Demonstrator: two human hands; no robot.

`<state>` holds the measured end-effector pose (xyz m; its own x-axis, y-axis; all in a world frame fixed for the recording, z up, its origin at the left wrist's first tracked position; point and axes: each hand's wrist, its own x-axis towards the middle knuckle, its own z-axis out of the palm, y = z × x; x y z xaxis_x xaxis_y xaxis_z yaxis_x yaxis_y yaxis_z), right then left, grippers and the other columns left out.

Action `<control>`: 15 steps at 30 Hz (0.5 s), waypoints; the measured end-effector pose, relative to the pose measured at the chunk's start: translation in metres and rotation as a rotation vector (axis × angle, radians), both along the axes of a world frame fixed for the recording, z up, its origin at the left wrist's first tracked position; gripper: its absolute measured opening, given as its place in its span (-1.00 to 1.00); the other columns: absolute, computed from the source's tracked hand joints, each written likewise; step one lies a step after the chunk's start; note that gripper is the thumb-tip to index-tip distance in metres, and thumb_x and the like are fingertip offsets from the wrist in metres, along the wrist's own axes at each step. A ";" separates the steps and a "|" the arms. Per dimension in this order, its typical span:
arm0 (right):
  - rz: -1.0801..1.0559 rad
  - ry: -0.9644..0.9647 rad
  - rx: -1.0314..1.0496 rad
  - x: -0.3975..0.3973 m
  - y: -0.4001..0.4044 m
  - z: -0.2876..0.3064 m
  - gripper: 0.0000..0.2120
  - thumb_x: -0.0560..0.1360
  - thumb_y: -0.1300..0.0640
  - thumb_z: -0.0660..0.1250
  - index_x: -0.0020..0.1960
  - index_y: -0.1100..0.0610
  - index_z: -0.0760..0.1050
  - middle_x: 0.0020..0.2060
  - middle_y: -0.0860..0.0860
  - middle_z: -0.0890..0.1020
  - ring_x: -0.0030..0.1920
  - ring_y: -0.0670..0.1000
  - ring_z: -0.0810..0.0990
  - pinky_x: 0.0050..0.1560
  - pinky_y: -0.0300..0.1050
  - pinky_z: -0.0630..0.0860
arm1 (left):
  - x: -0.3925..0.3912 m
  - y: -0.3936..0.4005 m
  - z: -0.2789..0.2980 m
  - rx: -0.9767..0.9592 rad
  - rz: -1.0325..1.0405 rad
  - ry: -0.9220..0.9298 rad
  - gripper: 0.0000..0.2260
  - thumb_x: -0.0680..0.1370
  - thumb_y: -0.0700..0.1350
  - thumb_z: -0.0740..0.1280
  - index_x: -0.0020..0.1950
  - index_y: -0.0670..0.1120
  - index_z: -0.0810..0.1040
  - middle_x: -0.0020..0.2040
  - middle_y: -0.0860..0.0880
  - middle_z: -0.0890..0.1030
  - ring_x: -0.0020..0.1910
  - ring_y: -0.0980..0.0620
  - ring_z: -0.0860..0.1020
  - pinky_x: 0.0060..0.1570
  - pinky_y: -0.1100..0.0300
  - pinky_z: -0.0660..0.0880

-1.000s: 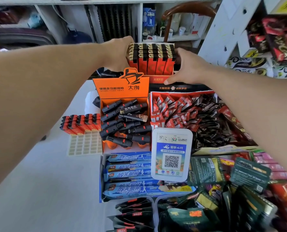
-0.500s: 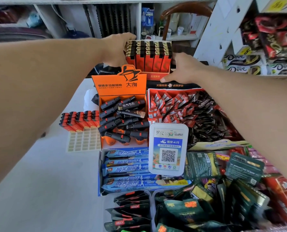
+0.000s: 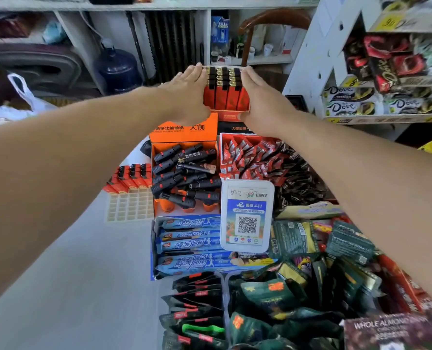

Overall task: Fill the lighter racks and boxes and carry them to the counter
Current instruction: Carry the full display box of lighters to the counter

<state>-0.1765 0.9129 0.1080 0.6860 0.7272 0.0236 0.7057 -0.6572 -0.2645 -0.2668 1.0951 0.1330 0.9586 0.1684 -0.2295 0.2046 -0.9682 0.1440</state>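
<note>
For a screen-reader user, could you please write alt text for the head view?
Two flat hands, left hand and right hand, press the sides of a red lighter box at the back of a shop counter. Nearer sit an orange box of black torch lighters, a QR sign and snack packs.

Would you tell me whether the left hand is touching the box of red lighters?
Touching: the head view shows the left hand pressed flat against the box of red lighters.

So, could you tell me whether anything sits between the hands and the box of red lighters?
Nothing visible does: the left hand and right hand lie flat against opposite sides of the box of red lighters.
</note>
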 end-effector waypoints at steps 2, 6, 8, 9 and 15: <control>-0.009 0.033 -0.006 -0.003 -0.003 0.007 -0.13 0.57 0.15 0.38 0.64 0.15 -0.14 0.63 0.02 -0.12 0.55 0.10 0.22 0.39 -0.05 0.32 | -0.004 -0.005 0.002 0.000 0.015 -0.028 -0.15 0.63 0.08 0.29 0.65 -0.20 -0.21 0.66 -0.16 -0.20 0.64 -0.11 -0.20 0.60 -0.05 -0.13; -0.033 0.098 0.028 -0.016 -0.021 0.008 -0.19 0.58 0.08 0.37 0.64 0.10 -0.06 0.63 0.01 -0.05 0.54 0.10 0.25 0.49 0.03 0.26 | -0.021 -0.026 0.010 -0.016 0.007 -0.152 -0.21 0.60 0.14 0.34 0.65 -0.16 0.03 0.66 -0.18 0.00 0.63 -0.16 -0.03 0.59 -0.11 0.00; -0.008 0.153 0.076 -0.030 -0.036 0.006 -0.24 0.58 0.05 0.38 0.63 0.06 0.04 0.62 0.03 0.05 0.51 0.10 0.31 0.50 0.11 0.26 | -0.039 -0.040 0.011 -0.091 0.044 -0.221 -0.25 0.62 0.19 0.29 0.65 -0.11 0.05 0.66 -0.14 0.05 0.63 -0.15 0.02 0.59 -0.14 0.02; -0.019 0.162 0.069 -0.038 -0.046 0.007 -0.27 0.57 0.02 0.38 0.62 0.06 0.10 0.61 0.03 0.10 0.53 0.09 0.29 0.52 0.10 0.23 | -0.048 -0.048 0.012 -0.122 0.063 -0.203 -0.26 0.64 0.21 0.25 0.67 -0.09 0.00 0.67 -0.12 0.00 0.64 -0.14 -0.03 0.60 -0.12 -0.04; -0.162 0.263 0.005 -0.109 -0.120 0.009 -0.41 0.66 -0.01 0.25 0.61 0.08 0.15 0.58 -0.01 0.21 0.54 0.05 0.27 0.49 -0.08 0.19 | -0.085 -0.099 0.007 -0.082 0.017 -0.012 -0.33 0.66 0.29 0.08 0.67 -0.04 0.06 0.68 -0.12 -0.09 0.65 -0.12 -0.12 0.60 -0.10 -0.14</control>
<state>-0.2850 0.7927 0.1169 0.7759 0.6083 -0.1670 0.4989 -0.7538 -0.4276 -0.3515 0.9958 0.1396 0.9586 0.1661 -0.2315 0.2190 -0.9493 0.2257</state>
